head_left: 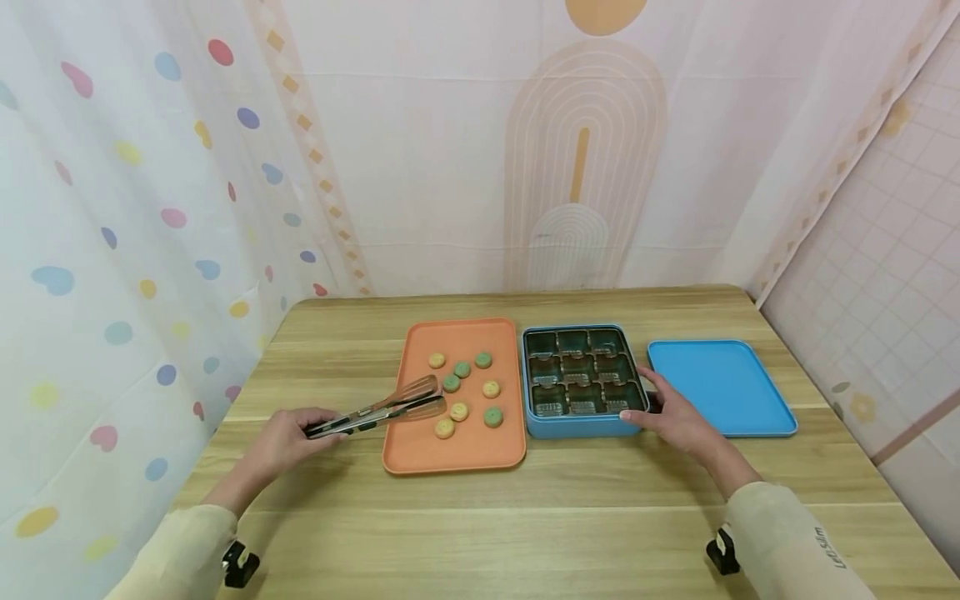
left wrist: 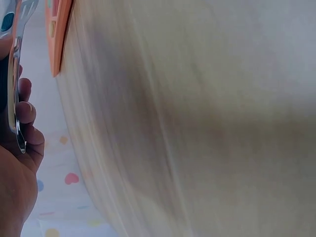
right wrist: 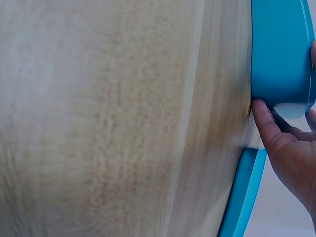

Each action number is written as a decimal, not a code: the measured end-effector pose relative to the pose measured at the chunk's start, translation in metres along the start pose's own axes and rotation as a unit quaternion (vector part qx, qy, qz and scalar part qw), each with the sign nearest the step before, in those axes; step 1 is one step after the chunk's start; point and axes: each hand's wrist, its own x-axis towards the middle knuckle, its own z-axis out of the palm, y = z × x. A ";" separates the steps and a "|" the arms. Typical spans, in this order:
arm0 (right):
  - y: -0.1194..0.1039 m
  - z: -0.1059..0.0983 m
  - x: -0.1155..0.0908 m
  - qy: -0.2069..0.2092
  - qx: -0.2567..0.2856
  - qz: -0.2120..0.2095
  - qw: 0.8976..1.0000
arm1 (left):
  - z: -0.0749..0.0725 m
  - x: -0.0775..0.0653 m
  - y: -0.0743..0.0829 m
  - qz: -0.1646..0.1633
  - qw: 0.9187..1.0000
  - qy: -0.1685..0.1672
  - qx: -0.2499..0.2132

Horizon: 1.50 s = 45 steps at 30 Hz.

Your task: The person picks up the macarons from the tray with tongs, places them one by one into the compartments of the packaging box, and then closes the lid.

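Metal tongs (head_left: 377, 417): hold lightly with left fingers (left wrist: 25, 112) curled round them, keeping them parted and low over orange tray (head_left: 450, 457) of cookies (head_left: 459, 412), while bracing blue box (head_left: 581, 427) just beside with right fingers (right wrist: 266, 126) gripping its near-right corner.

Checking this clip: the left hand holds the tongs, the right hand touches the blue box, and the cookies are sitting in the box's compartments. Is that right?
Not quite: the cookies lie on the orange tray, as the head view shows. The left hand does hold the tongs, and the right hand touches the blue box.
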 end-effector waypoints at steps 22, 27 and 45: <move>-0.001 0.001 0.000 0.001 0.004 -0.006 1.000 | 0.019 -0.017 -0.008 0.003 1.000 -0.013 -0.022; -0.002 0.001 -0.001 0.000 0.010 -0.003 1.000 | 0.022 -0.017 -0.008 0.007 1.000 -0.015 -0.010; -0.001 0.000 -0.001 0.001 0.009 -0.004 1.000 | 0.024 -0.017 -0.011 0.016 1.000 -0.006 -0.026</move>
